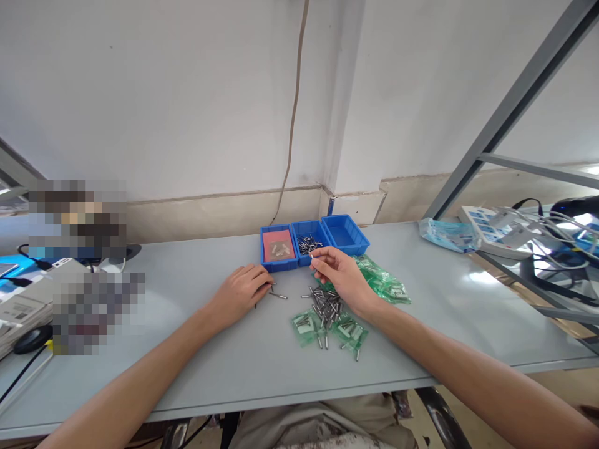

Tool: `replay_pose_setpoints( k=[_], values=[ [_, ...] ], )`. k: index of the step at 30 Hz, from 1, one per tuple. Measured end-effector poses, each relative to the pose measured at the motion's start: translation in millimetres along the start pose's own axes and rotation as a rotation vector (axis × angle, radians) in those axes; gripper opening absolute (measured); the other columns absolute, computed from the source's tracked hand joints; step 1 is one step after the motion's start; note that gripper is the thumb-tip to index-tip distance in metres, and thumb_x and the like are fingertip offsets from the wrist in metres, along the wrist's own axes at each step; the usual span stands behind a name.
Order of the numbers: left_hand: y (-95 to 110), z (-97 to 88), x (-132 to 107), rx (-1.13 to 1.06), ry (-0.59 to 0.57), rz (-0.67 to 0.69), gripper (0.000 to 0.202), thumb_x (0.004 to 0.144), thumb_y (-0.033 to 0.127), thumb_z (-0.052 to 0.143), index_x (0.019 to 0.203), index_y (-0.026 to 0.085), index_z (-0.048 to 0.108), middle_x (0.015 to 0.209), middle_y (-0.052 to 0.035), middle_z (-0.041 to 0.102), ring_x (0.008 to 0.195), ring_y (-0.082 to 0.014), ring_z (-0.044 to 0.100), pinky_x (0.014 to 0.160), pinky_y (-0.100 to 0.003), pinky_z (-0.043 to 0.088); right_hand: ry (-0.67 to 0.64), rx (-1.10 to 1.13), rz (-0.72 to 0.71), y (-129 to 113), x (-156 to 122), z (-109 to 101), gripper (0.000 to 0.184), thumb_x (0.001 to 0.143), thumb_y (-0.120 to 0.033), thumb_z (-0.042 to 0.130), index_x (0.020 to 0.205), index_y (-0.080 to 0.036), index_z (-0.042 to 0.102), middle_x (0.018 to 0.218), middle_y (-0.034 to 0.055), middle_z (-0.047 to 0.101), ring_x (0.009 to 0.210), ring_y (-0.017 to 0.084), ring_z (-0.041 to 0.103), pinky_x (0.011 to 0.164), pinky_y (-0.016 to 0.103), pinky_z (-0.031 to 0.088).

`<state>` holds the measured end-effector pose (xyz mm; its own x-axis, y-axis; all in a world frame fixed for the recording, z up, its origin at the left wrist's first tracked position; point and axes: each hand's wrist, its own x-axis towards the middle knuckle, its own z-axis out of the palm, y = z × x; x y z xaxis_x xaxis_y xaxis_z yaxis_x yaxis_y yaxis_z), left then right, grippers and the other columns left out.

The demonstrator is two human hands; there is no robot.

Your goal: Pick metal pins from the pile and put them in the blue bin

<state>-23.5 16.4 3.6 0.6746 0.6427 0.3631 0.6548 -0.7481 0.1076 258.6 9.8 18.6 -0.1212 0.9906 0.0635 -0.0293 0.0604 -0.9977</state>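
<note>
My right hand (339, 274) is raised a little over the grey table (187, 349), pinching a small metal pin (312, 257) between thumb and fingers just in front of the middle blue bin (309, 242). My left hand (243, 292) rests on the table with fingers curled over a thin metal pin (279, 295) lying beside it. A loose heap of metal pins (325, 305) lies between small green plastic bags (350, 333). More green bags (384, 280) lie behind my right wrist.
Three blue bins stand in a row by the wall: the left one (277, 246) holds a red card with pins, the right one (345, 233) looks bare. A metal shelf frame (491, 159) with cables and a packet (444, 236) stands right. Papers and devices lie left.
</note>
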Motion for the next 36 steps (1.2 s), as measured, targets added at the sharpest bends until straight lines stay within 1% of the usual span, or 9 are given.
replay_pose_setpoints(
  k=[7,14,20,30,36],
  values=[
    [-0.5,0.4,0.2,-0.002,-0.005,-0.007,0.020,0.110,0.026,0.044,0.106,0.021,0.063,0.104,-0.0051,0.069,0.091,-0.0201,0.061,0.083,-0.034,0.047,0.002,0.002,0.006,-1.0,-0.2,0.3,0.033,0.086,-0.047,0.077,0.105,-0.022,0.067,0.086,0.0008,0.066,0.074,0.016,0.060,0.066,0.031,0.048],
    [1.7,-2.7,1.0,-0.022,-0.001,-0.003,0.025,0.111,0.029,0.041,0.107,0.020,0.065,0.103,-0.0060,0.069,0.090,-0.0199,0.061,0.082,-0.034,0.048,0.004,0.004,0.013,0.0,0.2,0.1,0.034,0.085,-0.048,0.078,0.105,-0.022,0.068,0.086,0.0009,0.067,0.074,0.016,0.060,0.066,0.031,0.049],
    [0.7,-1.8,-0.1,-0.023,-0.005,-0.007,0.022,0.111,0.027,0.044,0.107,0.021,0.064,0.102,-0.0050,0.069,0.090,-0.0201,0.061,0.082,-0.034,0.047,0.006,0.003,-0.002,1.8,1.0,0.0,0.034,0.084,-0.048,0.079,0.105,-0.022,0.068,0.084,0.0010,0.067,0.073,0.016,0.060,0.065,0.031,0.049],
    [1.6,-2.5,0.4,-0.059,-0.018,-0.026,0.019,0.110,0.026,0.045,0.106,0.021,0.063,0.102,-0.0049,0.068,0.091,-0.0208,0.060,0.082,-0.034,0.047,-0.001,0.003,0.012,1.0,0.9,0.0,0.034,0.085,-0.047,0.078,0.105,-0.022,0.068,0.084,0.0004,0.066,0.073,0.016,0.060,0.066,0.031,0.048],
    [-0.1,-2.7,0.6,-0.114,-0.028,-0.035,0.018,0.109,0.023,0.047,0.099,0.020,0.061,0.098,-0.0044,0.067,0.089,-0.0207,0.056,0.081,-0.033,0.046,0.000,0.004,0.013,2.7,1.2,-0.4,0.033,0.086,-0.046,0.078,0.106,-0.022,0.068,0.085,0.0006,0.067,0.074,0.015,0.060,0.066,0.031,0.048]
  ],
)
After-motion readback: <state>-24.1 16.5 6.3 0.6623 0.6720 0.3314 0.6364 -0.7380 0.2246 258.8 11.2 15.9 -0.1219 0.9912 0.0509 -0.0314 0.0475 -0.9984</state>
